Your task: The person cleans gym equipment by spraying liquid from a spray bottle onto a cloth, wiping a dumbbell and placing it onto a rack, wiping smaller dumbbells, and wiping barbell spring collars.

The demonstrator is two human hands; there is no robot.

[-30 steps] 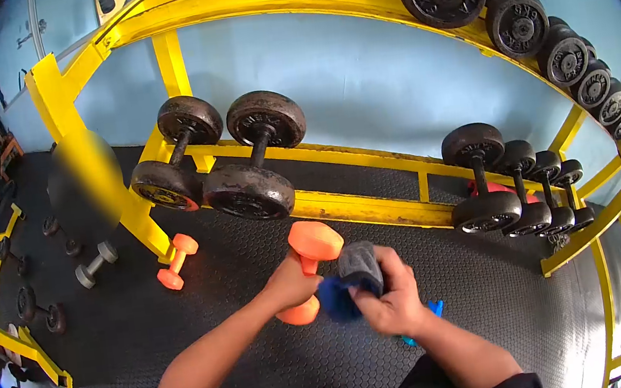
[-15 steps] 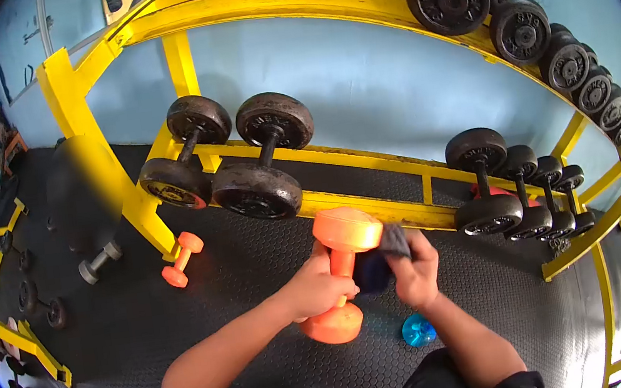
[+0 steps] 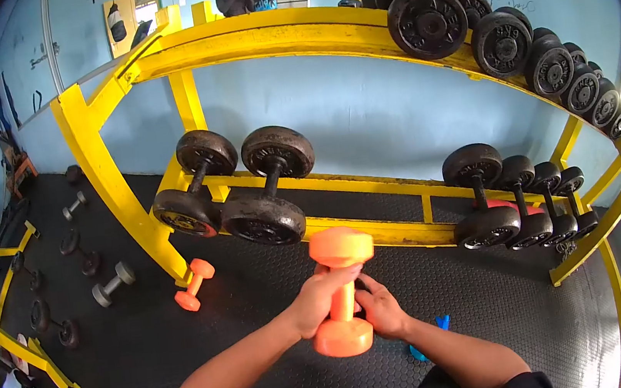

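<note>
Gripping firmly, the left hand (image 3: pixel 316 299) is clamped around the handle of the orange dumbbell (image 3: pixel 346 303) here in the head view, its thumb laid across just under the upper end! The dumbbell stands nearly upright in the picture, held up off the floor (image 3: pixel 254 302), one chunky end above the fist and the other below. And here's the right hand (image 3: pixel 383 311), right in close on the other side, fingers curled toward the handle and partly lost behind it. A dark scrap (image 3: pixel 360 285) peeks out between the two hands, mostly hidden, so whether the right hand is closed on it, I cannot tell.

Down beyond the right forearm, a blue object (image 3: pixel 418 353) lies on the floor, partly covered by that arm. Over to the left, a smaller orange dumbbell (image 3: pixel 194 285) rests beside the foot of the yellow rack (image 3: pixel 113 179), with a gray dumbbell (image 3: pixel 114 285) on the floor farther left.

Up on the rack's lower rails, two big black dumbbells (image 3: pixel 264 220) sit side by side at the left, four more line up at the right, and a whole row of black weights (image 3: pixel 429 23) runs along the top at the right!
</note>
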